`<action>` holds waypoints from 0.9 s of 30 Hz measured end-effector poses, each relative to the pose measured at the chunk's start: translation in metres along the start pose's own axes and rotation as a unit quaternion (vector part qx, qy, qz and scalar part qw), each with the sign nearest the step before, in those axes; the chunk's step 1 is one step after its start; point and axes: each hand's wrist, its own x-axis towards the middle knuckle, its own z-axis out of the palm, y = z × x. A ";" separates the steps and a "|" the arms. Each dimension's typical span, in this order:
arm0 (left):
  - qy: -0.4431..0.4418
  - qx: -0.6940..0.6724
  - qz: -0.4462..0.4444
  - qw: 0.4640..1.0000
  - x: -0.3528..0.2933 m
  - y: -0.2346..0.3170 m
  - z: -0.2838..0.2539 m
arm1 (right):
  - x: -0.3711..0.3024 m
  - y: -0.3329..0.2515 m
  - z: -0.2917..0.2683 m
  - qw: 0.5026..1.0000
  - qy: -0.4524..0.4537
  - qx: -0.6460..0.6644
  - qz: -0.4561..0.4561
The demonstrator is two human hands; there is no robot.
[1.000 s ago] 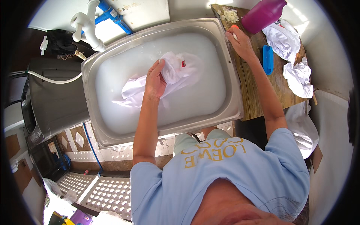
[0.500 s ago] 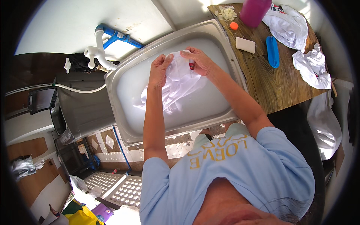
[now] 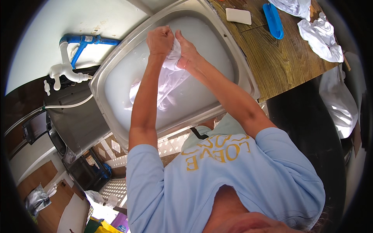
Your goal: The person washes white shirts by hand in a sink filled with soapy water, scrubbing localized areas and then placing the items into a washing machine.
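Observation:
A bunched white cloth (image 3: 168, 83) hangs from both my hands, its lower part spread in the cloudy water of a metal sink (image 3: 245, 83). My left hand (image 3: 160, 40) is closed in a fist around the upper end of the cloth. Beside it, my right hand (image 3: 187, 51) grips the same cloth just to the right, its thumb side raised and the fingers partly hidden. The two hands are close together over the far part of the sink.
On the wooden table (image 3: 268, 66) at right lie a pale soap bar (image 3: 238, 16), a blue brush-like object (image 3: 273, 21) and crumpled white garments (image 3: 320, 39). A white tap (image 3: 64, 72) on blue pipe (image 3: 82, 48) stands left of the sink. A white bag (image 3: 339, 103) hangs at far right.
My hands have gone from holding the cloth's edge stretched between the fingertips to bunching it in closed grips. The view has shifted, so the table's far things have left the picture.

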 end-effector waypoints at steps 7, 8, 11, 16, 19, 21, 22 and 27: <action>-0.037 -0.055 0.064 0.996 0.005 0.038 0.027 | 0.063 -0.026 -0.079 0.917 -0.387 0.090 -0.010; -0.039 -0.055 0.044 0.997 -0.002 0.025 0.019 | 0.054 -0.015 -0.060 0.966 -0.253 0.054 0.000; -0.069 -0.004 -0.037 0.997 0.004 -0.008 -0.002 | 0.010 -0.004 -0.001 0.993 0.114 -0.033 -0.007; -0.009 -0.078 0.072 0.994 -0.001 0.037 0.030 | 0.042 -0.029 -0.072 0.953 -0.292 0.057 -0.055; -0.012 -0.067 0.006 0.998 -0.003 0.001 0.019 | 0.016 -0.008 -0.011 0.991 0.129 -0.017 -0.014; -0.046 -0.025 -0.044 0.998 0.009 -0.007 0.010 | 0.002 -0.007 0.001 0.991 0.119 -0.050 -0.034; -0.021 -0.024 0.005 0.999 0.006 -0.004 0.012 | 0.003 -0.007 -0.001 0.995 0.088 -0.039 -0.029; -0.027 -0.070 0.048 0.996 -0.006 0.018 0.028 | 0.016 -0.029 -0.040 0.978 -0.205 0.035 -0.020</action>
